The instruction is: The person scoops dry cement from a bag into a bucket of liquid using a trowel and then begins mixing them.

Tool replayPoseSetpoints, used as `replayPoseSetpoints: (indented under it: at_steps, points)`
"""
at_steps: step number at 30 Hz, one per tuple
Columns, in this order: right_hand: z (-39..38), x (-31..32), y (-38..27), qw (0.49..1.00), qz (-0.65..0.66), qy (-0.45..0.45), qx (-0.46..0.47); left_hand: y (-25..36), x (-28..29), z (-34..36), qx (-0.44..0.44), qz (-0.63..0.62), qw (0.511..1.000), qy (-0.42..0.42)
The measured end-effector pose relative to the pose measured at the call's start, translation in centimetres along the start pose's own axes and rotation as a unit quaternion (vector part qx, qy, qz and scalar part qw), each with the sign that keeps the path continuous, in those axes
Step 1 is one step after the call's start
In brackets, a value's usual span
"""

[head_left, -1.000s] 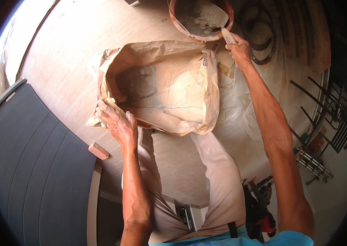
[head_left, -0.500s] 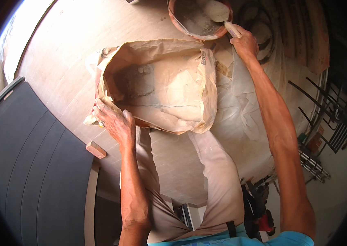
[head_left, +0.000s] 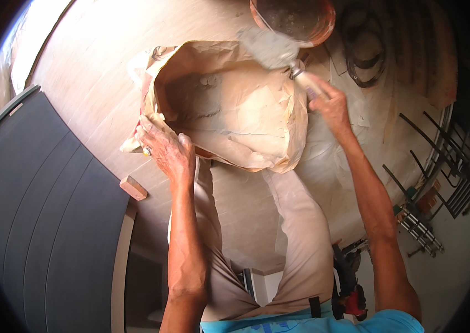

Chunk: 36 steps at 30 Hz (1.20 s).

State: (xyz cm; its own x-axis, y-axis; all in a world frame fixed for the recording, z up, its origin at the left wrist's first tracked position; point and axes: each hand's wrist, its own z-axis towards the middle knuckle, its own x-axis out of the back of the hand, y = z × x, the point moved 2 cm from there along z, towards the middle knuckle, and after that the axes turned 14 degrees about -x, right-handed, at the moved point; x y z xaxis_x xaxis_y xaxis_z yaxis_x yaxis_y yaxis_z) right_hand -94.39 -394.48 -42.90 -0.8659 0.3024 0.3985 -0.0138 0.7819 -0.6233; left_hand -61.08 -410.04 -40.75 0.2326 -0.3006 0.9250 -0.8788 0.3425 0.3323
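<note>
A large brown paper sack (head_left: 246,111) lies open before my legs, with grey powder (head_left: 193,102) at its left inner end. My left hand (head_left: 165,149) is closed on the sack's near left rim, a ring on one finger. In my right hand (head_left: 332,108) is the wooden handle of a trowel (head_left: 271,49). Its blade, smeared by motion and coated pale grey, hangs over the sack's far right rim. Just beyond the blade stands a round orange-brown bucket (head_left: 324,25), its inside dusted grey and cut off by the upper edge.
A dark grey panel (head_left: 46,211) stretches along the left, with a small brick (head_left: 133,188) by its edge. Coiled black cable (head_left: 364,50) and plastic sheeting (head_left: 335,139) lie at the right. Beyond my right arm are black metal bars (head_left: 457,166) and a red-and-black power tool (head_left: 351,294).
My right hand has brought the trowel out of the bucket, back toward me over the sack's rim. The left hand keeps its hold. The whole view has shifted slightly.
</note>
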Motion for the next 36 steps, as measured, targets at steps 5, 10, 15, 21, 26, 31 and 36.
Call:
replayPoseSetpoints:
  at_steps: [5,10,15,21,26,31,36]
  points:
    - [-0.2,-7.8,1.5,0.977,-0.208,-0.016,0.041,-0.3,0.0,0.1,-0.010,0.001,1.000,-0.005]
    - [4.9,-13.4,4.7,0.947,-0.299,0.071,0.091,-0.5,0.0,-0.1,-0.013,0.022,0.999,-0.020]
    - [7.1,-17.3,6.3,0.942,-0.325,0.065,0.048,-0.6,0.1,0.1,-0.021,0.017,0.999,-0.043]
    - [6.8,-21.2,8.4,0.962,-0.271,-0.020,0.032,-0.6,0.3,0.3,-0.001,-0.013,0.999,-0.049]
    - [4.9,-24.5,10.6,0.976,-0.200,-0.082,0.034,-0.7,0.2,0.3,-0.012,-0.002,0.999,-0.050]
    - [5.6,-26.5,15.1,0.985,-0.006,-0.172,-0.025,-0.5,0.2,0.5,-0.013,-0.001,0.998,-0.057]
    - [4.9,-25.9,12.3,0.962,-0.008,-0.254,-0.102,-0.6,0.2,0.7,-0.009,0.011,0.998,-0.061]
